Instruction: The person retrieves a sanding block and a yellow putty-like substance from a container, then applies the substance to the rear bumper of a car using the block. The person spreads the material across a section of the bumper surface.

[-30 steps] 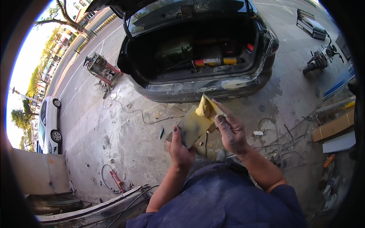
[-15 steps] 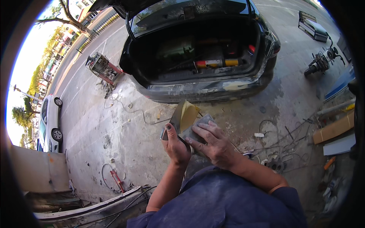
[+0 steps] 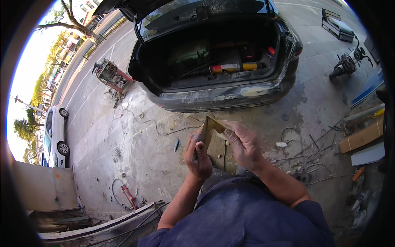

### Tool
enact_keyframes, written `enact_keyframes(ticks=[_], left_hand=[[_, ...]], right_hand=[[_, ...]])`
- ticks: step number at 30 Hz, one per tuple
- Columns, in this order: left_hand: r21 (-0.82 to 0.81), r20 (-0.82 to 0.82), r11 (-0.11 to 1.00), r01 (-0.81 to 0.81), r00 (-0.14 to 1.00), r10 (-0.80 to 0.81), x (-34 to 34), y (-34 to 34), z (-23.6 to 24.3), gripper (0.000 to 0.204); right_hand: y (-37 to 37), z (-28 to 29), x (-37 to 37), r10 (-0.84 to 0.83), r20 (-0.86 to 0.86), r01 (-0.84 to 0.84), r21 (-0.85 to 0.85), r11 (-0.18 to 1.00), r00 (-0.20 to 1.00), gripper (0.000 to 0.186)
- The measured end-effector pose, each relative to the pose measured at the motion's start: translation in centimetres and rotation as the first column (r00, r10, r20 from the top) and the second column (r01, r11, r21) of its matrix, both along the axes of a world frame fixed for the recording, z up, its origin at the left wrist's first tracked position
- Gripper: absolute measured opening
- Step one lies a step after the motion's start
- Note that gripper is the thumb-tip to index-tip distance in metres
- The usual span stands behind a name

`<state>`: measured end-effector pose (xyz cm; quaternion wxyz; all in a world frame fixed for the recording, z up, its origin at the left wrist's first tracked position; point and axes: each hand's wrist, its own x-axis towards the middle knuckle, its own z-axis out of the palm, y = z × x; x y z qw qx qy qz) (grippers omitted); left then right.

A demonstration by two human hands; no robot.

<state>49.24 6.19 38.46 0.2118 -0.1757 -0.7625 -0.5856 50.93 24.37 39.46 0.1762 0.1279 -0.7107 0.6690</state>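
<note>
A folded sheet of sandpaper (image 3: 209, 131), tan on its inner faces and darker outside, stands in a V shape between my hands, in front of the car's rear bumper. My left hand (image 3: 198, 158) is closed on its left side, thumb toward me and fingers behind it. My right hand (image 3: 246, 147) pinches its right side, with the thumb on the tan face and the fingers wrapped behind. The hands hide the lower part of the sheet, and I cannot tell whether anything else is tucked behind it.
Ahead stands a dark car (image 3: 222, 101) with its trunk up and worn patches on the bumper. A small blue tube-like thing (image 3: 176, 145) lies on the floor. Cables (image 3: 317, 158) and a cardboard box (image 3: 362, 135) are at right; a red-framed machine (image 3: 110, 74) stands at left.
The sandpaper has been turned and folded into a V. My right hand has moved from lying flat over a grey piece to pinching the sheet's right side; the grey piece no longer shows clearly.
</note>
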Motion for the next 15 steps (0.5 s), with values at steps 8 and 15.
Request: enact_keyframes(ticks=[8, 15], left_hand=[[0.282, 0.193, 0.953, -0.107, 0.980, 0.053, -1.2, -1.2, 0.0, 0.056], [0.751, 0.466, 0.640, -0.163, 0.817, -0.339, -0.4, -1.4, 0.3, 0.050]], right_hand=[[0.7, -2.2, 1.0, 0.234, -0.144, -0.162, 0.390, 0.907, 0.962, 0.052], [2.0, 0.3, -1.3, 0.117, 0.047, -0.084, -0.444, 0.892, 0.992, 0.043]])
